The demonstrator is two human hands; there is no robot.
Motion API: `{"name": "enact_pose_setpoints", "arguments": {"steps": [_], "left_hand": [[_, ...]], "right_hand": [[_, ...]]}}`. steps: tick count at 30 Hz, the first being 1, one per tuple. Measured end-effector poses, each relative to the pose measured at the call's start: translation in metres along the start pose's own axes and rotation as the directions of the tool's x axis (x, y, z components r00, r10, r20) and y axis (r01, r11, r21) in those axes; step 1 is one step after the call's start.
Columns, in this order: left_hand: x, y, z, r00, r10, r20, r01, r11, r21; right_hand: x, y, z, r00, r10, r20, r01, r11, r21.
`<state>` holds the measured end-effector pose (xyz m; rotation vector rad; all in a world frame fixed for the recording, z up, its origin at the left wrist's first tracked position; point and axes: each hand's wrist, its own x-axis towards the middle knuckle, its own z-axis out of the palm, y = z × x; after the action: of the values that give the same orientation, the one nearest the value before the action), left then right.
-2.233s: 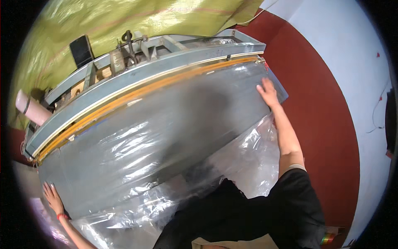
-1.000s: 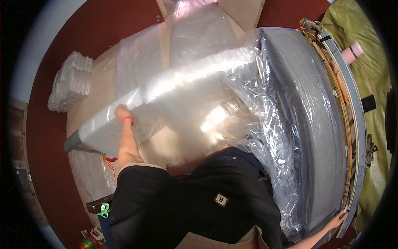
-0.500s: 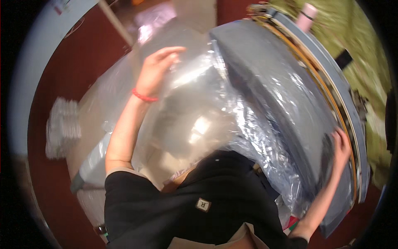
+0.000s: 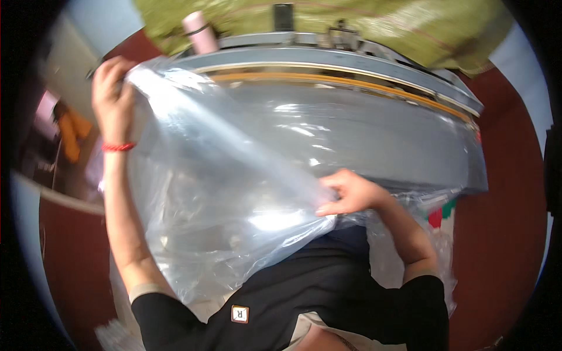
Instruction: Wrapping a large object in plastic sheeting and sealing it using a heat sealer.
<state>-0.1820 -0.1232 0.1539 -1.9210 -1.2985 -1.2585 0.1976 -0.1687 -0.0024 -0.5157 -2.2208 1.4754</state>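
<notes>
Head view: left hand point(image 4: 112, 96) and right hand point(image 4: 350, 192), both curled tight, are pinching the clear plastic sheet point(image 4: 196, 175) hanging across the grey slab's point(image 4: 404, 137) left part. Probably light, limp, slippery; folded edge point(image 4: 246, 145) is likely offering best grip.

head-worn fisheye (left of a pair) | faces down | looks from near above the clear plastic sheet point(image 4: 228, 187)

Light is bright across the middle; hard white glare burns out the transparent plastic sheet point(image 4: 211, 181) just toward six o'clock, with thinner streaks toward twelve. Its taut fold looks softly blurred. Fisheye distortion bows the grey metal frame point(image 4: 263, 57) at twelve; corners fall black.
</notes>
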Motion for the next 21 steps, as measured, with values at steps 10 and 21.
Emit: {"name": "enact_pose_setpoints", "arguments": {"steps": [10, 21], "left_hand": [[-0.028, 0.032, 0.117, 0.648, -0.611, 0.456, 0.631, 0.095, -0.770], [-0.119, 0.031, 0.208, 0.505, -0.391, 0.769, 0.806, 0.531, -0.259]], "right_hand": [[-0.310, -0.027, -0.174, -0.192, -0.183, -0.964, -0.459, 0.885, -0.076], [-0.386, 0.105, -0.198, -0.167, 0.124, -0.978, -0.597, 0.777, 0.200]]}}
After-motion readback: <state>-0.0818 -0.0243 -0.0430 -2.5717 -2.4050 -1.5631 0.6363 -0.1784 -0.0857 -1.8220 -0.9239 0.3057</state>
